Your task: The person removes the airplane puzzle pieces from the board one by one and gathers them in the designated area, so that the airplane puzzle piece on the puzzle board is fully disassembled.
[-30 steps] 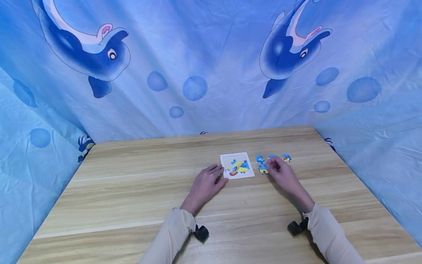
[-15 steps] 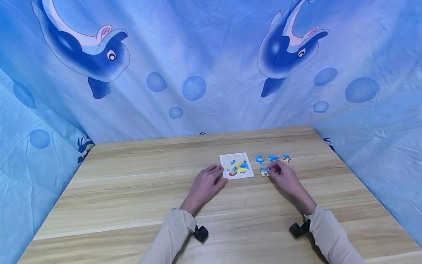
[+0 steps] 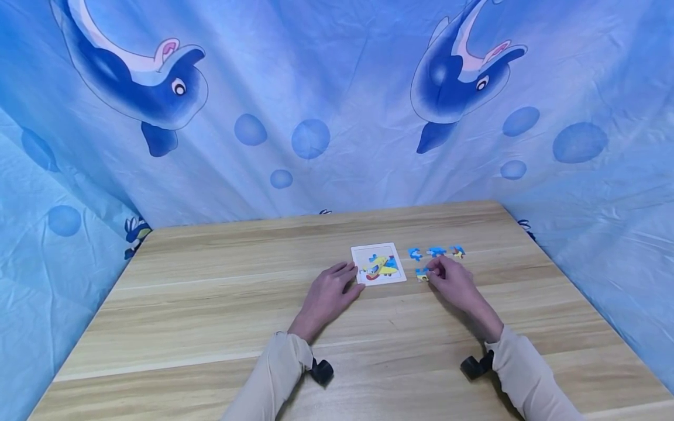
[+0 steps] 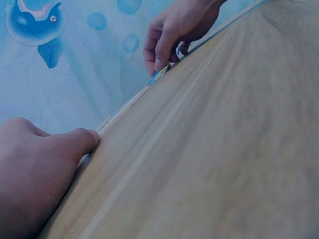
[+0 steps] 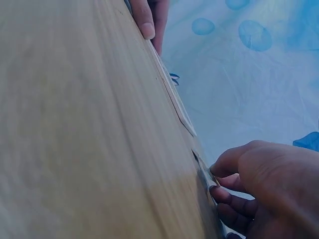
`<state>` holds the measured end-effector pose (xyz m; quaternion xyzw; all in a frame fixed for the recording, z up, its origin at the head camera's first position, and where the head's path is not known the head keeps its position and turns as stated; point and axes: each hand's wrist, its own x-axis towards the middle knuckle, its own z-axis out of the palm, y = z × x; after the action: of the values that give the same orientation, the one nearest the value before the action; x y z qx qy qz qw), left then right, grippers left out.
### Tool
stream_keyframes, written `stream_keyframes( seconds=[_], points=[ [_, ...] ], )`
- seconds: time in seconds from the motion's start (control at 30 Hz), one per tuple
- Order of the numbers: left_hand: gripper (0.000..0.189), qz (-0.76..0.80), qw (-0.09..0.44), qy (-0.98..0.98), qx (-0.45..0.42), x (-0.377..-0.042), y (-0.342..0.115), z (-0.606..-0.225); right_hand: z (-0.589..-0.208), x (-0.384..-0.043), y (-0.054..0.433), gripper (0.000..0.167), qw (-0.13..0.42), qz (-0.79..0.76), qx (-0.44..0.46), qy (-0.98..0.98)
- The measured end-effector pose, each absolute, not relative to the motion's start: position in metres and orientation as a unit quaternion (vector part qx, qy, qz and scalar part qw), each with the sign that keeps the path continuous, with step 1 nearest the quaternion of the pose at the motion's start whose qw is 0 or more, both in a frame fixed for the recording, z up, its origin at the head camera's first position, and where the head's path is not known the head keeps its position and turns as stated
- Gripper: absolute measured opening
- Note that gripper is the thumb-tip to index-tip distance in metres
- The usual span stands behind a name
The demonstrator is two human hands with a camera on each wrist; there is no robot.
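In the head view, a white puzzle board (image 3: 362, 255) with a partly filled yellow airplane picture lies on the table. My left hand (image 3: 329, 295) rests at its left side, fingers relaxed, fingertips and thumb on the board's edge. My right hand (image 3: 457, 285) pinches a blue-and-yellow puzzle piece (image 3: 422, 275) between thumb and fingertips, just right of the board. From the right wrist, that puzzle piece (image 5: 205, 174) appears edge-on and tilted, close over the wood. Behind the right hand lie several loose blue puzzle pieces, among them a left one (image 3: 415, 254) and a middle one (image 3: 436, 251).
A loose piece with red and yellow (image 3: 457, 251) ends the back row on the right. The wood-grain table (image 3: 210, 304) meets a blue dolphin-print curtain (image 3: 358, 146) at its back and sides. Black wrist cameras (image 3: 321, 372) sit at both cuffs.
The right hand has drawn the pinched puzzle piece slightly toward me and to the right, uncovering the middle back piece. The left hand has stayed at the board.
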<state>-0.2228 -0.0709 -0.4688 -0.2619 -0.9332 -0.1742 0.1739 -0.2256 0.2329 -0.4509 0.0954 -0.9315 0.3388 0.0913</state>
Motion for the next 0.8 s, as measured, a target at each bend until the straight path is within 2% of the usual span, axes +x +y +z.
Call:
stream_keyframes(
  seconds=[0.33,0.8],
  points=[
    [0.048,-0.178,0.176,-0.932,-0.263,-0.2242,-0.0709,-0.4691,-0.4518,-0.2263,0.2317,0.013,0.104,0.302,0.087,-0.944],
    [0.047,-0.175,0.174,-0.932,-0.264,-0.2235,-0.0706,-0.4703,-0.4527,-0.2316,0.2330,0.007,0.130,0.331,0.129,-0.926]
  ],
)
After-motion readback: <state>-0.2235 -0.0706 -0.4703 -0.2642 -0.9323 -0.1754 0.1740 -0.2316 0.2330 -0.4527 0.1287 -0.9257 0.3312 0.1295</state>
